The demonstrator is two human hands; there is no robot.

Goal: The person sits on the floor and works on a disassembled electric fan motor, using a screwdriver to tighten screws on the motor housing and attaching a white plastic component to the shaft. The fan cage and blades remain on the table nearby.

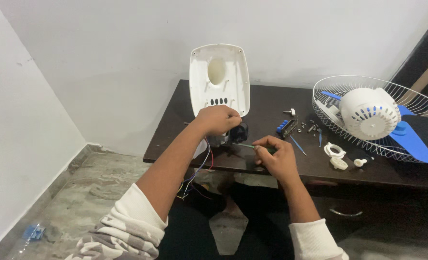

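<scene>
Glossy white plastic housing, wire guard

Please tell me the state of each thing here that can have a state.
left hand: closed on the black motor part
right hand: gripping a thin screwdriver
white fan housing: upright, open side facing the camera
wire grille: detached, lying on the table
blue blades: inside the grille
screws: loose

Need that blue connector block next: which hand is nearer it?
Right. The right hand sits just below-left of the blue connector block; the left hand is farther left, on the motor.
</scene>
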